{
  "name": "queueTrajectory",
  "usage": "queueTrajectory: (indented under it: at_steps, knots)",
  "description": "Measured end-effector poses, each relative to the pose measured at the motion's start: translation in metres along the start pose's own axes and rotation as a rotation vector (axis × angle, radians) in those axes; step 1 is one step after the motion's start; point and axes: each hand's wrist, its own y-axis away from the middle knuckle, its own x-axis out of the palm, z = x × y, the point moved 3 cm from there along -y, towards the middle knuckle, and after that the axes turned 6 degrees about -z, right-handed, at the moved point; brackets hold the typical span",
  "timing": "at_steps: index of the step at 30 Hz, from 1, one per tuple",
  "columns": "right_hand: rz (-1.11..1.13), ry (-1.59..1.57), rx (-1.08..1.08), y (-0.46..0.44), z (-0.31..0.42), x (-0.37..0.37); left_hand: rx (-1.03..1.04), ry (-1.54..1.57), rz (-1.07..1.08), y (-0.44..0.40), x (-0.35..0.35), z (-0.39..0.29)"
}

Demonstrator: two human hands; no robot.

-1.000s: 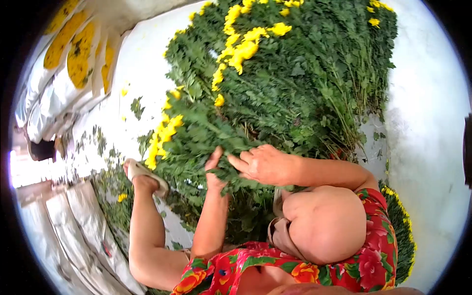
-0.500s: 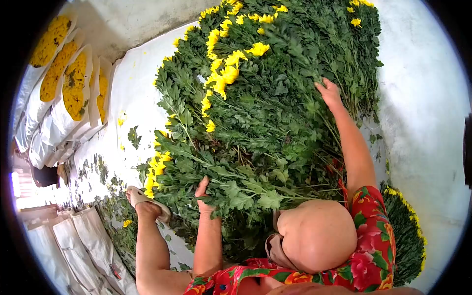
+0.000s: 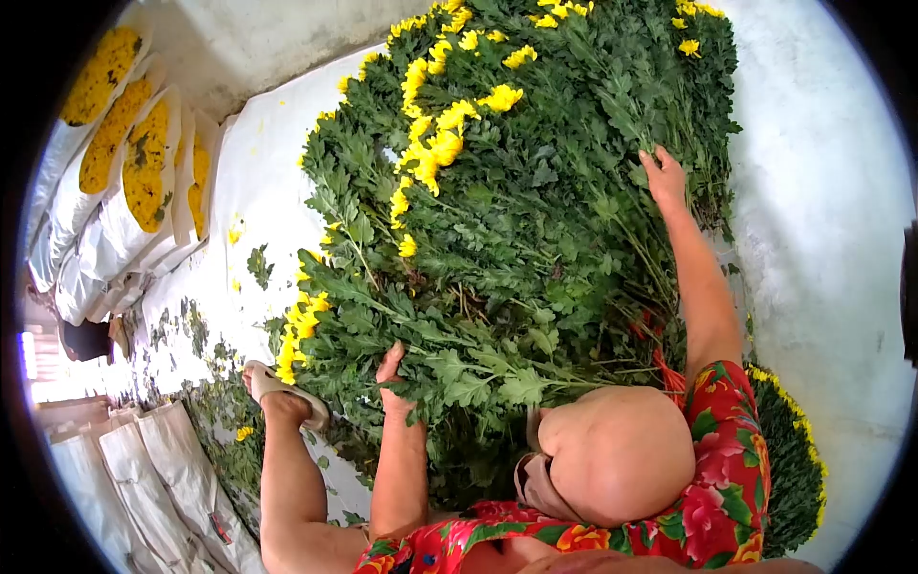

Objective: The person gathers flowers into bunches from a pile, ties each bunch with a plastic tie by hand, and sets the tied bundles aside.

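A wide heap of yellow chrysanthemums (image 3: 535,220) with long leafy stems spreads in front of me. At the heap's upper right, my right hand (image 3: 666,182) has its thumb and fingers closed on a chrysanthemum stem (image 3: 626,120). My left hand (image 3: 392,368), lower down, is closed around a bunch of chrysanthemums (image 3: 459,368); its thumb shows, while leaves hide the other fingers. The bunch's yellow heads (image 3: 301,330) point left, and its stems run right toward my knee (image 3: 617,454).
White sacks with yellow flowers (image 3: 143,167) lean at the upper left. More white wrappings (image 3: 182,469) stand at the lower left. Another chrysanthemum bundle (image 3: 794,459) lies behind my right arm. Red ties (image 3: 669,373) show near my knee. Loose leaves litter the floor.
My right hand has shifted a little to the right, and the leafy stems around it have moved too. My left hand stays almost in place on its bunch.
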Motion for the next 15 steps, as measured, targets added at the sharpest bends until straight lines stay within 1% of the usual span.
queueTrajectory:
  at_steps: [1,2,3,4,6,8,9,11,12,14,15]
  knots:
    - [0.016,0.002,0.006,0.011,0.007,0.003,-0.005,0.035,0.009,0.002,0.002,-0.001]
    - [-0.206,0.331,-0.186,0.021,0.020,0.000,-0.209,0.026,-0.102,-0.002,-0.017,0.002]
    - [-0.428,0.657,-0.386,0.035,0.039,-0.002,-0.190,0.019,-0.141,0.000,-0.014,0.002]
    - [-0.415,0.657,-0.389,0.047,0.055,0.000,-0.168,0.015,-0.175,0.002,-0.006,0.002]
    - [0.223,0.099,-0.367,0.080,0.087,0.020,-0.132,-0.073,-0.187,0.006,0.011,-0.004]
    - [0.486,0.245,-0.457,0.126,0.098,0.048,-0.128,0.020,-0.158,0.004,0.013,-0.001]
    - [0.496,0.250,-0.463,0.138,0.108,0.052,-0.126,0.027,-0.168,0.003,0.011,-0.001]
    - [0.454,0.503,-0.494,0.155,0.121,0.053,-0.183,0.055,-0.164,0.002,0.008,0.001]
    - [0.467,0.506,-0.502,0.161,0.116,0.058,-0.209,0.069,-0.163,0.001,0.006,0.002]
    - [0.279,0.698,-0.734,0.175,0.108,0.070,-0.184,0.064,-0.200,0.001,0.005,0.000]
    - [0.277,0.604,-0.726,0.168,0.102,0.071,-0.210,0.060,-0.238,0.000,-0.003,0.002]
